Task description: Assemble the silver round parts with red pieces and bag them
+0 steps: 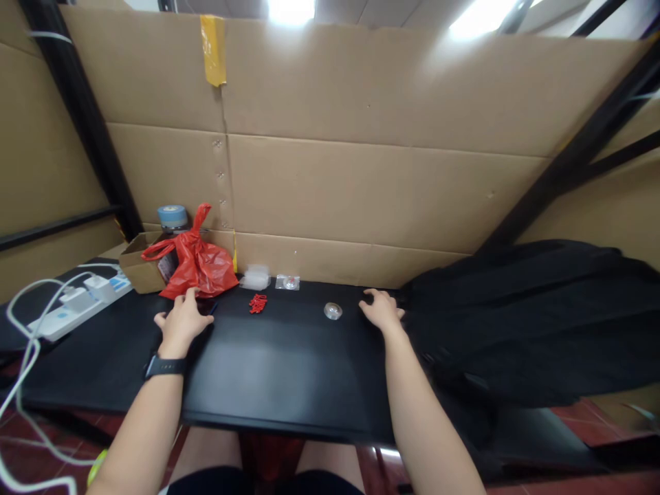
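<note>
Finding both hands empty and released. The left hand [184, 322] is just in front of the red bag [201, 268], whose body runs left-right at the surface's [289, 364] rear left, one handle upright, another leftward. My right hand [382, 311] sits between a clear round object [333, 311] and black cloth [531, 323].

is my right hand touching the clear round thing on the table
Apart: the head view shows bare black tabletop between the right hand and the clear round thing.
</note>
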The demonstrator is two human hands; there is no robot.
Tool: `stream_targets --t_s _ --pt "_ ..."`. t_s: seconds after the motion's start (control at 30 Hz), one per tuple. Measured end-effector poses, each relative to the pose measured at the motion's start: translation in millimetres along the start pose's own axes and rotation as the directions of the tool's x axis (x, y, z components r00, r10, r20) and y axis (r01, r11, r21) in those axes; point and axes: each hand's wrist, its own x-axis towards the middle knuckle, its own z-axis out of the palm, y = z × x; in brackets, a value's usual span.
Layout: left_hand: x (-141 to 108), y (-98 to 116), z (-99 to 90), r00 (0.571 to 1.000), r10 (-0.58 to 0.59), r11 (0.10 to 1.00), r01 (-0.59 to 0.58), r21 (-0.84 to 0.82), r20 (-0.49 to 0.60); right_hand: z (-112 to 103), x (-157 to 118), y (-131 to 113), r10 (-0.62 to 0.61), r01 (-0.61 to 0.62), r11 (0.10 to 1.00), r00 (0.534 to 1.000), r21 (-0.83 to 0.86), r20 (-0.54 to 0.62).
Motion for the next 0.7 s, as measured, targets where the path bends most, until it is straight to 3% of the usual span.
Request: stream_targets --t_s 0.1,0.33,0.43,0.53,0.6,0.7 --pt "0.8 -1.4 -2.9 1.0 0.012 1.0 -0.012 -0.006 0.008 -2.3 4.8 13.9 0.033 -0.033 0.999 0.998 -0.016 0.054" --pt "0.4 2.7 -4.8 0.999 0.036 0.999 -0.036 0.03 -0.02 -3.9 3.4 16.7 -0.085 0.093 0.996 0.966 -0.019 0.246" --pt "0.7 0.9 -2.0 0.998 0.059 0.997 -0.058 0.04 -0.026 -7.4 2.2 18.0 -0.086 0.088 0.996 0.971 0.004 0.222" --pt "-0.4 -0.8 -0.2 0.998 0.047 0.999 -0.047 0.015 -0.046 -12.7 -0.5 11.3 -0.184 0.162 0.969 0.977 0.187 0.108" --pt "-3.1 2.9 -1.2 0.995 0.051 0.998 -0.05 0.024 -0.087 -15.3 -5.6 -2.8 -0.28 0.258 0.875 0.96 0.41 -0.007" --pt "-11.2 21.5 -3.6 0.961 0.152 0.988 -0.157 -0.002 -0.232 -14.5 -22.6 -39.2 -0.369 0.313 0.61 0.925 0.729 -0.088"
